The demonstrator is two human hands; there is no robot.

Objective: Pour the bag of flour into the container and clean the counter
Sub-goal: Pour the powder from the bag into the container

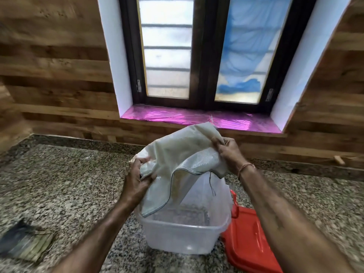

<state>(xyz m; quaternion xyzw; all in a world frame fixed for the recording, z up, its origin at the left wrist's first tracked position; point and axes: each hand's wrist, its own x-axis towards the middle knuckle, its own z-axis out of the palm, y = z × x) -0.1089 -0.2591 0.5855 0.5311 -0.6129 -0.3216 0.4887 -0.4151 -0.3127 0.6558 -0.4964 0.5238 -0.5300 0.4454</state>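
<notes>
The bag [183,154] hangs limp directly above the container [177,241]. Its stitched mouth edge droops toward 6 o'clock, inside the container rim. The bag's long axis runs from 8 o'clock up to 2 o'clock. The left hand [137,178] grips the lower end, fingers curled into the fabric. The right hand [226,152] pinches the upper end and sits higher. The container stands on the table [69,184], with a red lid [248,239] just beside it at 4 o'clock. Judgement: lifting the right end further would tip any remainder mouth-first.

A dark-framed window [202,52] with a pink-lined sill [177,117] sits in a wood-panelled wall [55,66].
</notes>
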